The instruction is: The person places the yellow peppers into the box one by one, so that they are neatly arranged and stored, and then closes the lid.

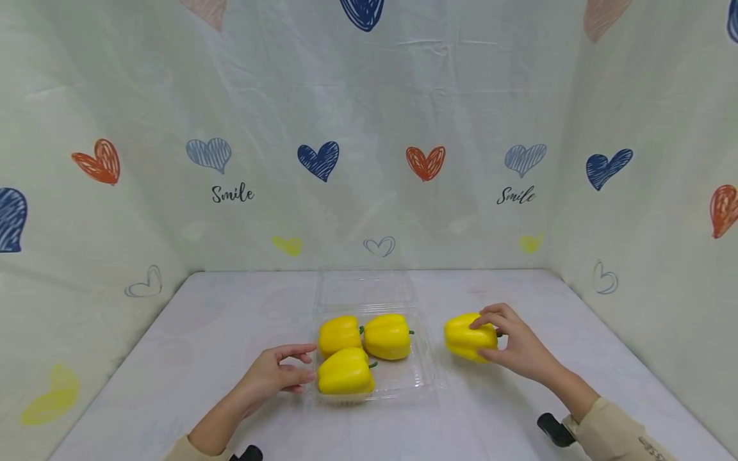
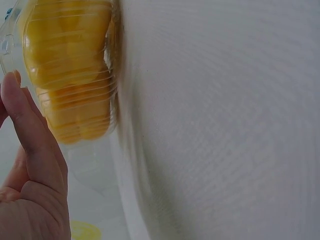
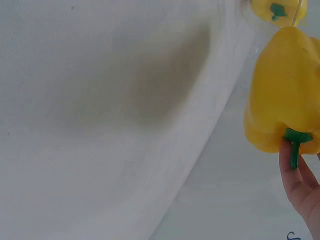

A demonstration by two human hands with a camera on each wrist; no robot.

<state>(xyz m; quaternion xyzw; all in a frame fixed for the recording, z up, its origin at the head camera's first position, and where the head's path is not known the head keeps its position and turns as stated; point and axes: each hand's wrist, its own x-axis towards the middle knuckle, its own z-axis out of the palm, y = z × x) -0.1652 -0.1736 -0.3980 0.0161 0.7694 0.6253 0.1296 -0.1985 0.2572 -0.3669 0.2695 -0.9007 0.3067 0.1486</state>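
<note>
Glossy yellow bell pepper, blocky w/ smooth rounded lobes & short green stem, is in the R hand, thumb & fingers gripping it near the stem end, just above the matte white worktop, R of a clear, thin, ribbed plastic container. Lid's open at back; 3 similar yellow peppers sit inside. L hand: index fairly straight, tips at container's L edge.
</note>
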